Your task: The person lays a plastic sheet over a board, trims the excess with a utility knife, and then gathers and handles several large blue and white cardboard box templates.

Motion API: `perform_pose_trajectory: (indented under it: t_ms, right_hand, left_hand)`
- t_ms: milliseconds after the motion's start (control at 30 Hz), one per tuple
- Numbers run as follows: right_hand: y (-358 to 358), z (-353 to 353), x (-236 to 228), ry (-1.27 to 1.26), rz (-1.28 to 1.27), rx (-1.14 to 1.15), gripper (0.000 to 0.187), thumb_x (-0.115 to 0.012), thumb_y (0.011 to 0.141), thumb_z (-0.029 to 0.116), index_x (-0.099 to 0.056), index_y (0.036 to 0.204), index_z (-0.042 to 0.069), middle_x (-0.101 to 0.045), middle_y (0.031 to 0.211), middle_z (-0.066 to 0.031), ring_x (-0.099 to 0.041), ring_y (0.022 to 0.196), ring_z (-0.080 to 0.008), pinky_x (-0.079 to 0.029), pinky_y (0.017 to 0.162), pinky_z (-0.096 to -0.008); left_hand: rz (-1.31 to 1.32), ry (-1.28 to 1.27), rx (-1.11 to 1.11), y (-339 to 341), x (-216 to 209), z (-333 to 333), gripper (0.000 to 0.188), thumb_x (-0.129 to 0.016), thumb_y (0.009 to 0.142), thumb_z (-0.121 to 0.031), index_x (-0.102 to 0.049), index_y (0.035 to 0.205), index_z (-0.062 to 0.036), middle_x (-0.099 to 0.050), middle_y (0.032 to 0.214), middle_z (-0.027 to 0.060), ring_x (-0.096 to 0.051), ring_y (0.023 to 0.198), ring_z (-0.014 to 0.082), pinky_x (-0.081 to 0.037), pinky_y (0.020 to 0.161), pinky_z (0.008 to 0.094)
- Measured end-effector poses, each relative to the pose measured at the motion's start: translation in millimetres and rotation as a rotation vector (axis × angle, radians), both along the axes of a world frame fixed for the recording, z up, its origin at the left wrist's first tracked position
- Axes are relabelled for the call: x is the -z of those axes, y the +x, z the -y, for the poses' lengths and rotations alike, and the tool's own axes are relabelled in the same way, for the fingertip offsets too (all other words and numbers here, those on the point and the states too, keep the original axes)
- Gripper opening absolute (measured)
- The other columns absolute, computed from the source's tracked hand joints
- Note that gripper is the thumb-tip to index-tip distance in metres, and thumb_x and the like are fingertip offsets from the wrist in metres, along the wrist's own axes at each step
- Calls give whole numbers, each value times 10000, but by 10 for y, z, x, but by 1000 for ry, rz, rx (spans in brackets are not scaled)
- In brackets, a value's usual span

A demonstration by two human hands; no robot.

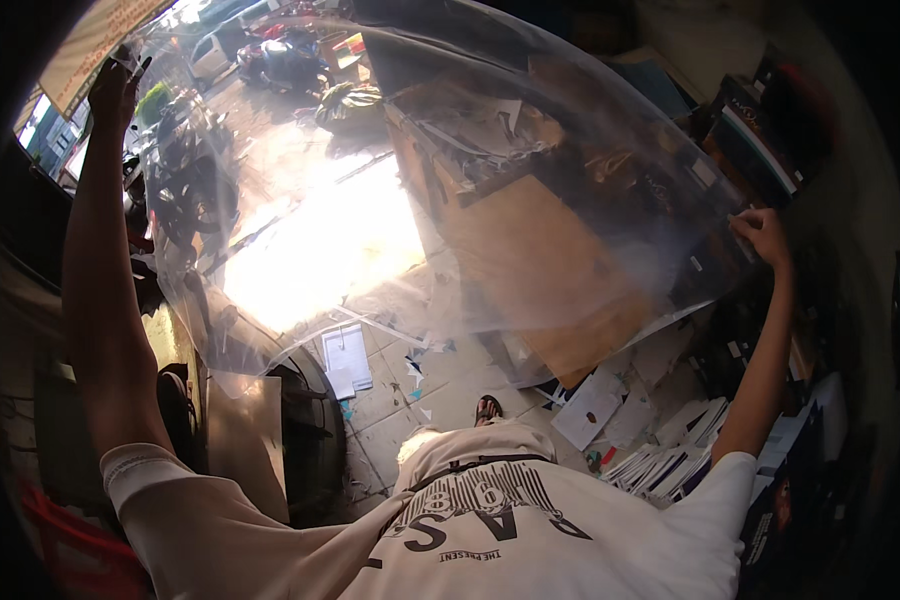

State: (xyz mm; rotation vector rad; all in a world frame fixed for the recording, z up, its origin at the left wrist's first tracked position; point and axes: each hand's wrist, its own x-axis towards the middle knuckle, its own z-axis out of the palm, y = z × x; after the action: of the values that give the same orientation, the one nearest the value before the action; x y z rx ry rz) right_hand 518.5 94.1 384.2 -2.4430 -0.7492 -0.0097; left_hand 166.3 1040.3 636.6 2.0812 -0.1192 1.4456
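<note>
A large clear plastic sheet (470, 270) is spread wide in front of me, with its lower edge hanging above the floor. My left hand (118, 85) is raised at the far left, its fingers closed at the sheet's upper left edge; that hand is dark against the bright outdoors. On the right, my right hand (765, 236) pinches the sheet's right edge between thumb and fingers. Through the film a brown cardboard piece (540, 260) shows, blurred by the plastic.
Stacked papers (670, 450) lie at the lower right, near dark boxes (755, 130) along the right side. Paper scraps and a white sheet (345, 360) are on the tiled floor (380, 430). A red plastic object (80, 545) stands lower left. Parked motorbikes (280, 62) show beyond.
</note>
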Motion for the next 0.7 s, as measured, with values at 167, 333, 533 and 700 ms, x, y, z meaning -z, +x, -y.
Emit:
perform_pose_trajectory:
  t_ms: [167,333,533,700]
  right_hand:
    - [-208,366,-84,6,118,265,335,-728,890,290,-690,738,-6,-570,620,24,-483,588,-38,-364,549,-257]
    - [-409,507,13,12,139,442,380,-723,891,333,-685,799,-34,-598,655,15,-502,629,-54,-387,572,-276]
    - [-555,801,-149,-205,550,623,456,-751,834,386,-660,703,-41,-624,624,-119,-546,568,-197,-429,600,-381]
    - [-837,1437,-355,-698,414,886,412,-675,878,377,-688,852,-34,-677,763,-194,-641,655,-268,-496,668,-407]
  left_hand:
    - [-172,-477,-56,1182,965,201,373,-622,907,-90,-586,1275,-40,-637,1206,108,-658,1050,225,-583,897,364]
    - [-547,-177,109,1695,1043,-229,373,-505,944,-139,-593,1280,-5,-653,1222,125,-640,1116,231,-515,996,378]
    - [-660,-248,178,2690,1694,-173,329,-507,993,-212,-641,1262,-76,-622,1274,76,-591,1142,200,-485,1024,366]
    - [-861,-107,58,3403,1864,107,283,-666,927,-367,-742,1097,-153,-645,994,17,-654,788,150,-587,773,310]
